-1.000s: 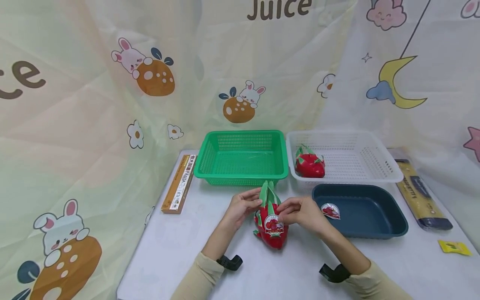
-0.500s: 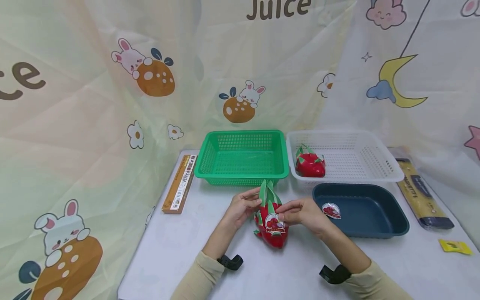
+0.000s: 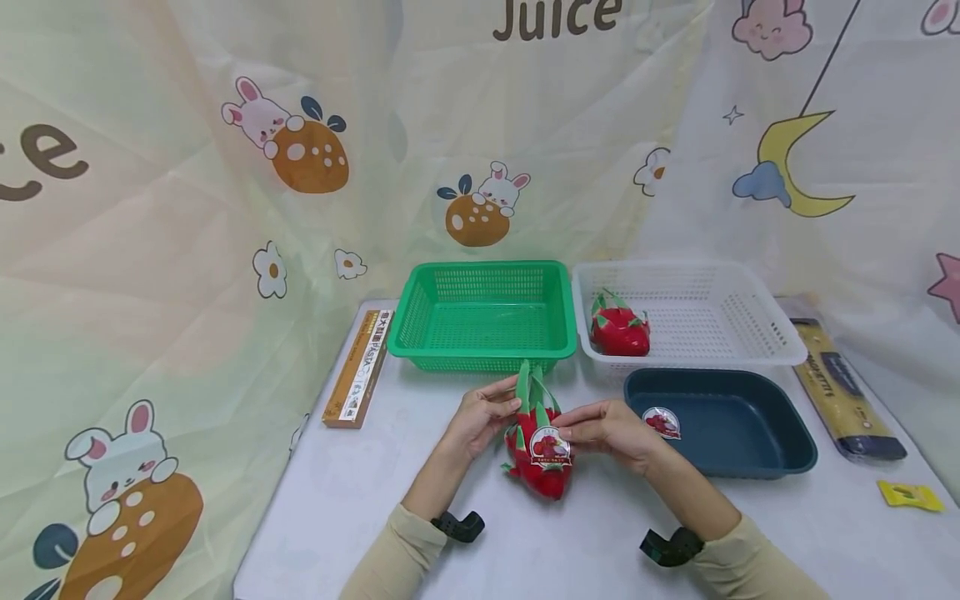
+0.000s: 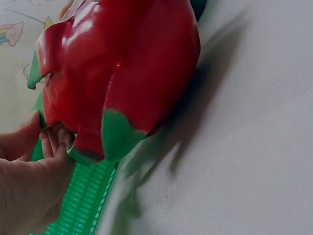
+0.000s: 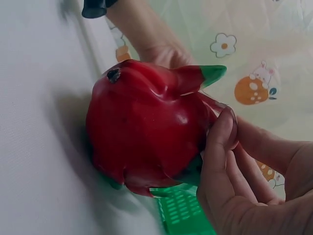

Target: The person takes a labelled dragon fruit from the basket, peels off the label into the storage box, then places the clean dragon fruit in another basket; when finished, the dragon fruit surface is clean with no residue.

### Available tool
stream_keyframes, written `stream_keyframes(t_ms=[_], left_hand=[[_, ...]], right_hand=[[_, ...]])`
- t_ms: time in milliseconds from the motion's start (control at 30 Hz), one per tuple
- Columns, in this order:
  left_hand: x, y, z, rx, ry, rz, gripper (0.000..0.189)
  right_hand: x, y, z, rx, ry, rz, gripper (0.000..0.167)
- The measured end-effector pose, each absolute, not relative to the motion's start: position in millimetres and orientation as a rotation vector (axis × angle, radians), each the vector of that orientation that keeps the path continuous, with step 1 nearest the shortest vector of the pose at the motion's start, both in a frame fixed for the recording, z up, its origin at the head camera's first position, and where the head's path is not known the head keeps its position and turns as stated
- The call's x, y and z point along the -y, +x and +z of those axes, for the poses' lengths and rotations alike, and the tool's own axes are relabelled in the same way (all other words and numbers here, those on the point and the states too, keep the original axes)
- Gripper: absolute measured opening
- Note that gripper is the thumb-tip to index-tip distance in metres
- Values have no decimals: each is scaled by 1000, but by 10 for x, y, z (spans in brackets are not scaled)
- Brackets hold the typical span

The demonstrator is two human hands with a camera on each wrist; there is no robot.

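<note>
White table (image 3: pixel 337 517), dragon fruit (image 3: pixel 546 483), fingers (image 5: pixel 216 156) pinching sticker (image 3: pixel 551 447)

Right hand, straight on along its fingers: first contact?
Likely the held dragon fruit, just past the sticker whose edge the right hand pinches; whether there's a gap to the fruit is unclear.

Wears a left sleeve (image 3: pixel 396 552) and a right sleeve (image 3: pixel 752 560) of plain, pale beige cloth — matched in colour, softly creased, ending in a gathered edge partway along the forearm. Carries black gear just beyond each cuff: a left wrist unit (image 3: pixel 459 527) and a right wrist unit (image 3: pixel 671 547), both dark, chunky and angular, with a stubby part jutting inward. Shows the left unit's rounded black end in the right wrist view. Bare at left hand (image 3: pixel 482 419) and right hand (image 3: pixel 611 432) — ungloved to the fingertips.
</note>
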State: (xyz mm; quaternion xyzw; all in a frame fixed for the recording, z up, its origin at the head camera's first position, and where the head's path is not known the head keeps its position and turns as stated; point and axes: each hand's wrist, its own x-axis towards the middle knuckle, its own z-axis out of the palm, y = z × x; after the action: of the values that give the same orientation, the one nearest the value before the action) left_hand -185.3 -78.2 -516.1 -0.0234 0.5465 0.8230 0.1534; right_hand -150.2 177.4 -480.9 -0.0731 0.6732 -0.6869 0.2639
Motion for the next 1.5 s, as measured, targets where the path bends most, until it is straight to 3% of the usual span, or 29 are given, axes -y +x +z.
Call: stream_keyframes(t_ms=[233,400,733,967,1500], left_hand=[[768,-1861,-5173,-1515,-69,2391,49],[767,-1880,-5201,-1475,-87,2400,50],[815,-1890,-5206,-1479,-92,2406,51],[831,-1875,-5210,-1497,-87,2414,50],[839,-1897,-5254,-1458,-96,2461,49]], right_hand=[[-1806,-1524,-4840,-1768,-223,-1880,34],[-1863,-1531,-4822,-1633,-259,-1930,26],[-2154,-1581,-4521,-1723,-176,-2039,30],[-2321,-1607,-4377,-1776,-189,-2063,23],[-2778,-1636,-4317,-2037,-99,-1931,36]])
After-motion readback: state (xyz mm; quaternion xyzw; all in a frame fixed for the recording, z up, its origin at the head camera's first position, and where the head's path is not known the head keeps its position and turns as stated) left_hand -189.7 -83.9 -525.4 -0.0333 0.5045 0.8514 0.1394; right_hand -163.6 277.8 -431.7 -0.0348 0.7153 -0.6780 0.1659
